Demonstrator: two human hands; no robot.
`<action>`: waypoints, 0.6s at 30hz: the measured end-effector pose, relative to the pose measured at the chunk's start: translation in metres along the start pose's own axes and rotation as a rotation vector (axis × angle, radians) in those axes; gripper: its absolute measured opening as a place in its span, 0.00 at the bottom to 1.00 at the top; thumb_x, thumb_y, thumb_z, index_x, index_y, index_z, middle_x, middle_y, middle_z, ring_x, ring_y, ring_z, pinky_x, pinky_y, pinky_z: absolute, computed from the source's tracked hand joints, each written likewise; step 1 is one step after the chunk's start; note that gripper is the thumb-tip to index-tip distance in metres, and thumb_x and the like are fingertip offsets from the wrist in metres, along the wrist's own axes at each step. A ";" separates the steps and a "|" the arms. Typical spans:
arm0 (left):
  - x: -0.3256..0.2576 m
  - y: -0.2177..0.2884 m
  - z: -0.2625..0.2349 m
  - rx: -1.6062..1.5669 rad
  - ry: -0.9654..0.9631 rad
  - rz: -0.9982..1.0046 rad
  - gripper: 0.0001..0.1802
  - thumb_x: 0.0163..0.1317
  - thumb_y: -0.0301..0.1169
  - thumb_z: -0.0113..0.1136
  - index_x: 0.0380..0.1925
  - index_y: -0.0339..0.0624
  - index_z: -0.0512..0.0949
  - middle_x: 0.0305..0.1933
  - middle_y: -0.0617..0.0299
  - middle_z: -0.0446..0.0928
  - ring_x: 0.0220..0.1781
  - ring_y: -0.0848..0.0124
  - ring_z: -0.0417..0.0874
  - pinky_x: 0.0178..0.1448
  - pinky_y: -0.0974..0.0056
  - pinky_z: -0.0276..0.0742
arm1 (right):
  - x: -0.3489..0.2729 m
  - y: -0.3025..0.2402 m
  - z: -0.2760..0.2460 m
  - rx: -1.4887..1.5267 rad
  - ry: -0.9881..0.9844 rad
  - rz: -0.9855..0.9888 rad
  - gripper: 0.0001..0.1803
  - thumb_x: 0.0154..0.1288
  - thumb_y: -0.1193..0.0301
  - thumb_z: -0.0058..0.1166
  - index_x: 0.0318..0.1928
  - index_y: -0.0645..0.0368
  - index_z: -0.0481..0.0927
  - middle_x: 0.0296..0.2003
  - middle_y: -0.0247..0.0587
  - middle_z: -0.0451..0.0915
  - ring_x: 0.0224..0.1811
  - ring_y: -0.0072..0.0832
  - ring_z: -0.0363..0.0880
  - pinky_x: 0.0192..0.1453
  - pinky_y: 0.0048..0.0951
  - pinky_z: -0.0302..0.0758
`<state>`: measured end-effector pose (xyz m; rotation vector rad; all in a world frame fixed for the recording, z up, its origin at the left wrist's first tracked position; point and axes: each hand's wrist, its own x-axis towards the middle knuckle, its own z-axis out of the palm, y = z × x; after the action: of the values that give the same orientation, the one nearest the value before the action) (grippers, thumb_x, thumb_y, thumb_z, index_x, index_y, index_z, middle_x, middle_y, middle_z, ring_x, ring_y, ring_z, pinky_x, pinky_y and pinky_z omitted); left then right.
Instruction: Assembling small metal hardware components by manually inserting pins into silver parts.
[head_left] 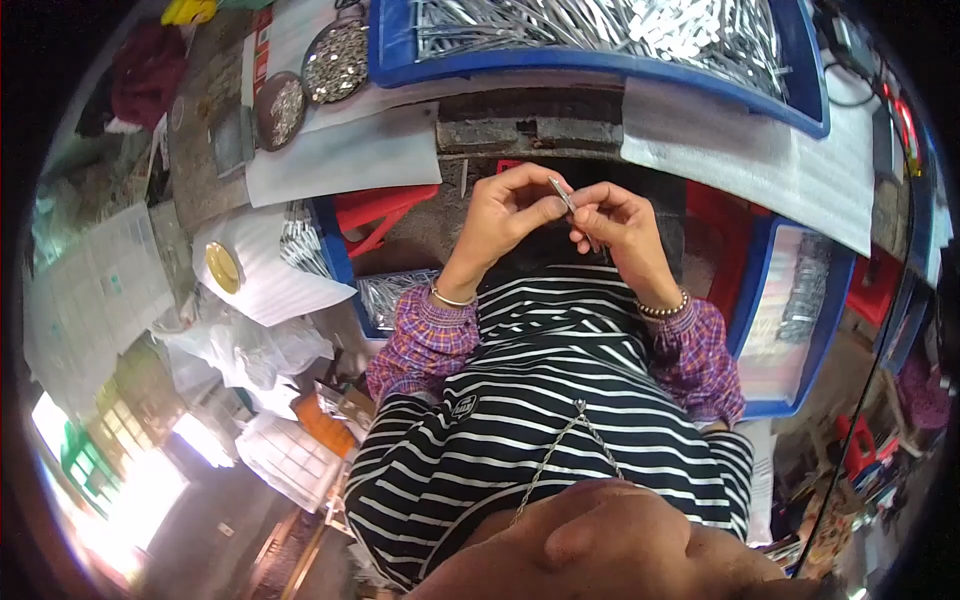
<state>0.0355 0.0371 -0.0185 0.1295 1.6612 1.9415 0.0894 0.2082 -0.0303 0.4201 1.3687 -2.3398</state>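
Both of my hands are together in front of my striped top, below the table edge. A slim, silvery metal piece point(562, 193) is pinched between them, tilted, with its upper end free. Thumb and forefinger of my left hand point(508, 215) close on it from one side. My right hand point(625, 228) grips it from the other, fingers curled; its lower end is hidden by those fingers. Past the hands, on the table, a blue tray point(590, 62) holds a heap of long, thin shiny metal strips.
Two round dishes, one dark point(337, 62) and one brownish point(280, 110), hold small metal parts at the far left. White foam sheets point(745, 160) cover parts of the table. Another blue tray point(745, 345) stands at my right, and a smaller bin point(375, 325) of strips at my left.
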 end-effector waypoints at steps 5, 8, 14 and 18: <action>-0.002 -0.007 -0.004 -0.113 -0.030 0.087 0.06 0.54 0.20 0.60 0.34 0.35 0.77 0.32 0.65 0.78 0.36 0.78 0.78 0.42 0.73 0.74 | -0.002 -0.001 0.009 -0.037 0.014 -0.033 0.08 0.61 0.72 0.55 0.38 0.63 0.76 0.28 0.34 0.76 0.27 0.19 0.75 0.31 0.19 0.74; -0.008 -0.002 -0.009 -0.173 -0.059 0.179 0.06 0.54 0.20 0.60 0.33 0.35 0.77 0.32 0.66 0.76 0.36 0.80 0.76 0.42 0.73 0.72 | -0.003 0.001 0.015 -0.090 0.002 -0.064 0.07 0.62 0.73 0.53 0.37 0.63 0.75 0.30 0.36 0.77 0.30 0.22 0.77 0.34 0.22 0.76; -0.019 0.018 -0.048 -0.458 0.151 0.356 0.06 0.57 0.24 0.54 0.35 0.38 0.72 0.34 0.54 0.76 0.39 0.66 0.77 0.47 0.65 0.72 | 0.009 -0.023 0.043 -0.504 -0.095 -0.350 0.08 0.56 0.81 0.57 0.38 0.68 0.77 0.37 0.38 0.76 0.37 0.22 0.76 0.40 0.22 0.75; -0.030 0.007 -0.085 -0.505 0.294 0.448 0.06 0.58 0.22 0.55 0.36 0.37 0.73 0.31 0.57 0.78 0.35 0.72 0.78 0.40 0.70 0.73 | 0.035 -0.072 0.098 -1.036 -0.234 -0.675 0.09 0.51 0.84 0.56 0.35 0.65 0.79 0.33 0.42 0.77 0.35 0.29 0.78 0.39 0.23 0.72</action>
<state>0.0215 -0.0520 -0.0222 0.0180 1.3286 2.7765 0.0184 0.1477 0.0553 -0.6833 2.5596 -1.6041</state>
